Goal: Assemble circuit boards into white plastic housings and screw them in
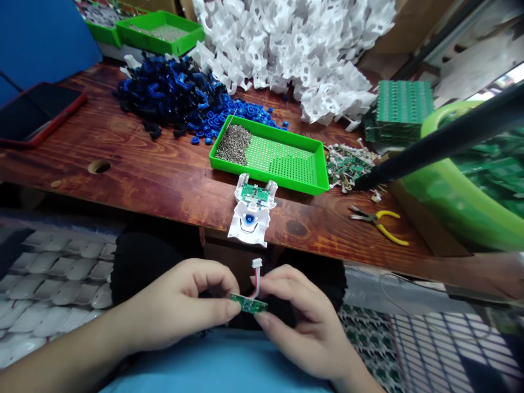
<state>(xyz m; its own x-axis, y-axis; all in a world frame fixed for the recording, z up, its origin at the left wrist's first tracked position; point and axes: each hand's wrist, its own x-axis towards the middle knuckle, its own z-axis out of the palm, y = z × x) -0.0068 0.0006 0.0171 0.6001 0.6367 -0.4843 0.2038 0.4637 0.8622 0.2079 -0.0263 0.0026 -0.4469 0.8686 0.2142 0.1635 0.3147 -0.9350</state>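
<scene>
A small green circuit board [249, 303] with red and white wires ending in a white connector [256, 263] is held above my lap. My left hand [192, 303] pinches its left end between thumb and fingers. At its right end, my right hand [301, 316] has the thumb on the board's lower corner and fingers near the wires. Beyond my hands, at the table's edge, lies a white plastic housing [249, 224] with a blue button, and behind it a second white part holding a green board [254, 192].
Behind the housing stands a green tray [282, 155] with small metal screws. Blue and black parts [172, 98] and white shells [282, 49] are heaped further back. Yellow-handled pliers [379, 221] lie right, near a black bar [442, 139] and a green tub [470, 180].
</scene>
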